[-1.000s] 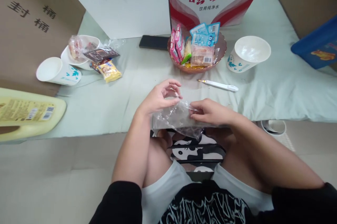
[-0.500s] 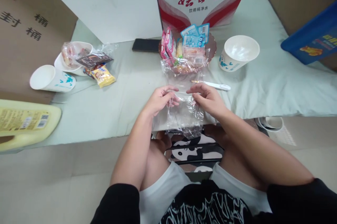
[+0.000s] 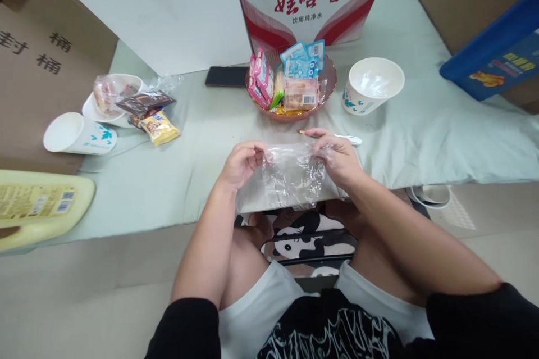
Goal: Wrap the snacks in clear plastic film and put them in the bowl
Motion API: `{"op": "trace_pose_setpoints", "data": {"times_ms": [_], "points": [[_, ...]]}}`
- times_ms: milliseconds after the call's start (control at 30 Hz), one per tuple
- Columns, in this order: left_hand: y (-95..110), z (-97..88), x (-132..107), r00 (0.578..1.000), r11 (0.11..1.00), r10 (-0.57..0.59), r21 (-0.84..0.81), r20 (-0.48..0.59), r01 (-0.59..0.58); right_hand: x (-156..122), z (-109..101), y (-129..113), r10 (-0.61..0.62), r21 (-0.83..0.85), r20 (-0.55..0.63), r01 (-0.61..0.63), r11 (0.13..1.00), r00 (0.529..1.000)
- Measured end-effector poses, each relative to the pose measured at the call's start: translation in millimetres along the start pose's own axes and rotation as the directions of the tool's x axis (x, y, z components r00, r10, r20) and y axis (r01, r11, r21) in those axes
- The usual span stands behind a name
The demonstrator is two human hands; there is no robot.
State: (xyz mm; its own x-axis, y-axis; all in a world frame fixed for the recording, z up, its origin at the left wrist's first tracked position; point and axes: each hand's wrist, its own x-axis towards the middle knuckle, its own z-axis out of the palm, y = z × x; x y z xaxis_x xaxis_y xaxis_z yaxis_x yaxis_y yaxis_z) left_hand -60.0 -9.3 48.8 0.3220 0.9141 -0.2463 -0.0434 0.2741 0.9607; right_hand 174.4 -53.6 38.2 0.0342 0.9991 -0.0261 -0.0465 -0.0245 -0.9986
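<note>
Clear plastic bag (image 3: 293, 176) is stretched btwn both hands, approx. mid-scene at the tabletop's (image 3: 202, 142) near edge, its lower part reaching abt. to that edge. L hand (image 3: 241, 166): grip pinched on bag's upper L side, thumb vs. fingers. R hand (image 3: 340, 161): grip pinched on upper R side, partly covering a white-handled tool (image 3: 351, 139) lying just far of it. Far of the bag: brownish see-thru bowl (image 3: 290, 117) w/ pink, blue & other snack packs; dark phone (image 3: 225, 76) flat just L of bowl; paper cup (image 3: 365, 98) upright to R, w/ clear plastic inside. Scene L: tipped cup (image 3: 99, 140) on its side, white container (image 3: 93, 110) beside it, dark pack (image 3: 145, 102) & yellow pack (image 3: 160, 127) next to that. Near L: pale yellow jug (image 3: 80, 196). Far side: plain white box (image 3: 164, 16) & red/white box (image 3: 309, 27) side by side; far R, blue printed item (image 3: 492, 61).
</note>
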Motion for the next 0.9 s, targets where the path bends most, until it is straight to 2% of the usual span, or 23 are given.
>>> {"op": "trace_pose_setpoints", "data": {"times_ms": [133, 200, 333, 500, 600, 667, 733, 833, 900], "points": [[-2, -2.3, 2, 0.987, 0.983, 0.072, 0.179, -0.143, -0.046, 1, -3, 1, -0.045, -0.131, -0.018, 0.042, 0.99, 0.999], [-4, -3.3, 2, 0.982, 0.976, 0.091, 0.211, -0.166, -0.055, 2, -4, 3, -0.042, -0.166, -0.019, 0.038, 0.985, 0.999], [-4, -3.8, -1, 0.989, 0.984, 0.093, 0.163, -0.118, -0.073, 6, -3, 11, 0.037, -0.116, -0.064, -0.044, 0.992, 0.997], [-2, -2.6, -4, 0.985, 0.978, 0.161, 0.141, -0.055, -0.152, 10, -3, 13, 0.129, -0.044, 0.055, -0.127, 0.991, 0.99], [-3, 0.1, -7, 0.973, 0.955, 0.228, 0.202, -0.039, -0.216, 10, -6, 9, 0.115, 0.035, 0.043, -0.117, 0.993, 0.992], [-3, 4.4, -12, 0.968, 0.935, 0.251, 0.262, -0.02, -0.237, 8, -6, 4, 0.05, -0.038, 0.038, -0.048, 0.998, 0.998], [-1, 9.9, -19, 0.966, 0.922, 0.257, 0.296, 0.017, -0.25, 5, -5, -2, -0.067, -0.208, 0.112, 0.089, 0.974, 0.992], [5, 15.9, -30, 0.972, 0.931, 0.221, 0.279, 0.086, -0.236, -1, -5, -12, -0.192, -0.419, 0.346, 0.335, 0.844, 0.918], [10, 15.9, -35, 0.98, 0.954, 0.168, 0.232, 0.109, -0.19, -5, -5, -18, -0.168, -0.458, 0.467, 0.399, 0.794, 0.868]]}}
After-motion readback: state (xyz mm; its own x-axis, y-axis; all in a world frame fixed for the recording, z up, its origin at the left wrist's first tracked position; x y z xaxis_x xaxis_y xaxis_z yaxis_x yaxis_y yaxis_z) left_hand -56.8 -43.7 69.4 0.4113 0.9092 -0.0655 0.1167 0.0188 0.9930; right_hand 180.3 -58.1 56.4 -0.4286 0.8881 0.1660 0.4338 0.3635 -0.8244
